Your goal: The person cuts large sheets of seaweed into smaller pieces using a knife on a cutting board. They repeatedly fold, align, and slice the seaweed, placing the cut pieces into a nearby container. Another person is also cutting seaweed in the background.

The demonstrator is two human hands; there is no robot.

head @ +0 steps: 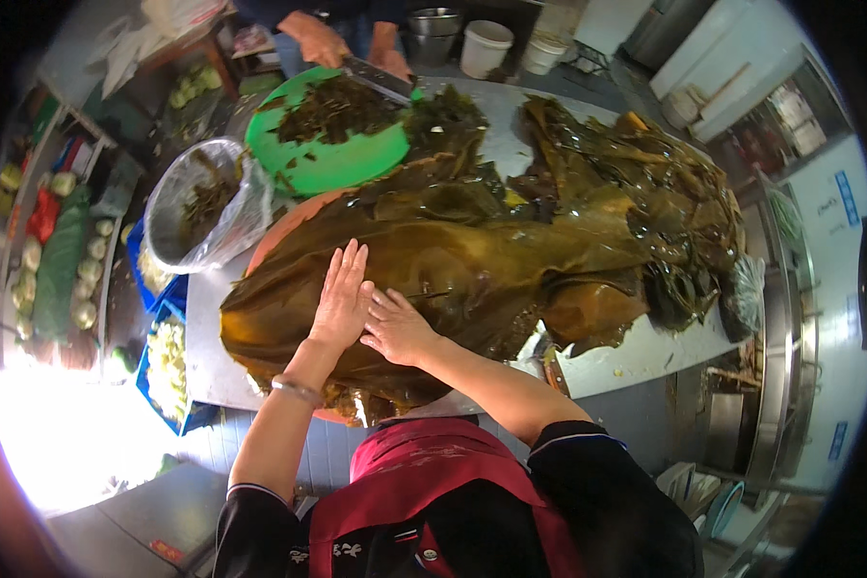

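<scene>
A broad sheet of wet brown kelp (pixel 441 253) lies spread out before me, partly over an orange round board (pixel 283 230). My left hand (pixel 342 298) rests flat on the sheet, its fingers extended and pointing away from me. Close beside it, my right hand (pixel 400 329) also presses palm-down on the kelp, with its fingers towards the left hand. Neither hand holds anything. To the right of my forearm is a knife with a wooden handle (pixel 555 370), its blade partly hidden by kelp.
Opposite, a person's hand (pixel 323 45) holds a cleaver (pixel 377 78) over chopped kelp on a green round board (pixel 325 170). A plastic-lined tub (pixel 160 217) stands left. More kelp (pixel 665 188) is heaped on the metal table (pixel 665 361) at right. Blue crates (pixel 143 376) sit below left.
</scene>
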